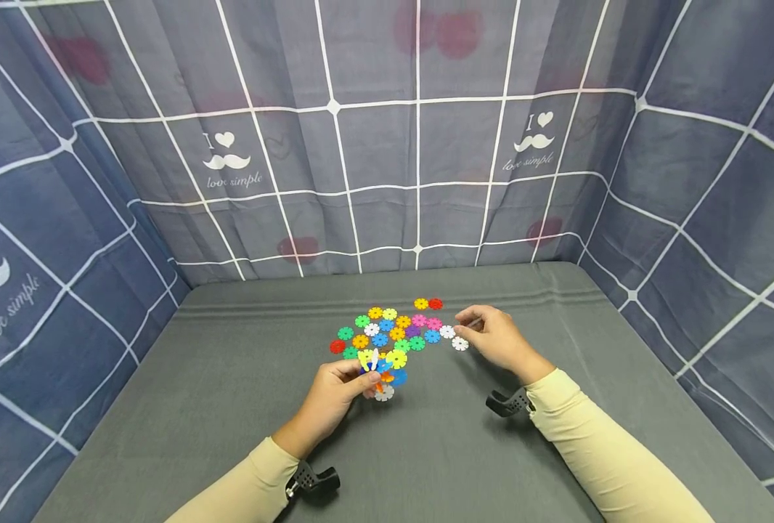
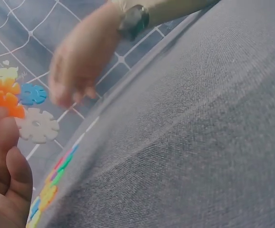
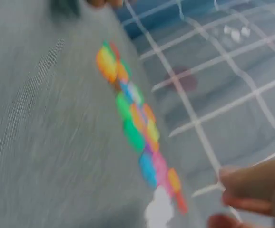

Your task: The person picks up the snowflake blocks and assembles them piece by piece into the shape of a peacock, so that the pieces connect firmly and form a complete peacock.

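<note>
My left hand [image 1: 337, 392] pinches a cluster of interlocked plastic snowflake discs [image 1: 387, 369], in yellow, white, blue and orange. In the left wrist view the cluster's orange discs [image 2: 5, 97], blue disc [image 2: 33, 94] and pale disc [image 2: 38, 126] stick out past the curled fingers. My right hand [image 1: 494, 338] hovers beside two loose white discs [image 1: 459, 343] at the right end of the spread. Its thumb and fingers are apart in the right wrist view, with nothing seen between them. That view is blurred.
Loose snowflake discs [image 1: 396, 333] in many colours lie flat on the grey cloth-covered table [image 1: 230, 407], just beyond my left hand. A yellow and a red disc [image 1: 435, 303] lie farther back. Patterned curtains [image 1: 374, 145] enclose the table at the back and sides.
</note>
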Demonstrator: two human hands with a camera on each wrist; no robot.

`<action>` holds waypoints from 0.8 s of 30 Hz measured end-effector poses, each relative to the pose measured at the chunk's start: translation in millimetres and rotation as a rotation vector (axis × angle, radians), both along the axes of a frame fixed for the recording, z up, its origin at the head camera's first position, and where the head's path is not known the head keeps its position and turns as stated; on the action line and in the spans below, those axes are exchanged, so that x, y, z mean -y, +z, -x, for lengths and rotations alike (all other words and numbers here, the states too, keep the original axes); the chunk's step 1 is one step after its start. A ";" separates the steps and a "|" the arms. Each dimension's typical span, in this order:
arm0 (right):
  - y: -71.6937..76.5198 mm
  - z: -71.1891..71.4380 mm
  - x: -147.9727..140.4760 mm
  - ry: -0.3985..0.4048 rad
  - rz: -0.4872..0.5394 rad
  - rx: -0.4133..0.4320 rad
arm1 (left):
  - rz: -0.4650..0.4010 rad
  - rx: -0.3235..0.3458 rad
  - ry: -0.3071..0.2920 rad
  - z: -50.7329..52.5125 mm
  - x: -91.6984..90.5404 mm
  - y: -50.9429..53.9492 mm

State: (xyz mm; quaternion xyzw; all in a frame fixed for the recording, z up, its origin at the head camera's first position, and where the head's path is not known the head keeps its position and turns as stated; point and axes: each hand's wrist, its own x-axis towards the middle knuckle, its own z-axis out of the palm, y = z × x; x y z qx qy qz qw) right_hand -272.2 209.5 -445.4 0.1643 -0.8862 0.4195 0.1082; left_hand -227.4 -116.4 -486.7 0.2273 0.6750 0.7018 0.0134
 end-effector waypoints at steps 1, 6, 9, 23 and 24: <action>-6.4 3.0 -5.5 -0.001 -0.055 0.022 | 0.000 0.002 -0.003 -0.7 0.3 -0.3; -26.9 6.4 -6.9 0.039 -0.226 0.049 | 0.005 0.015 -0.008 -2.3 0.4 -1.2; -28.1 5.2 -3.4 0.050 -0.240 0.026 | 0.013 0.012 -0.010 -2.3 -1.1 0.2; 2.5 -13.8 22.4 0.275 0.144 -0.019 | 0.094 -0.038 -0.060 -4.6 -2.6 0.2; 6.9 -17.7 26.9 0.309 0.183 -0.025 | 0.107 -0.044 -0.062 -4.9 -2.8 0.5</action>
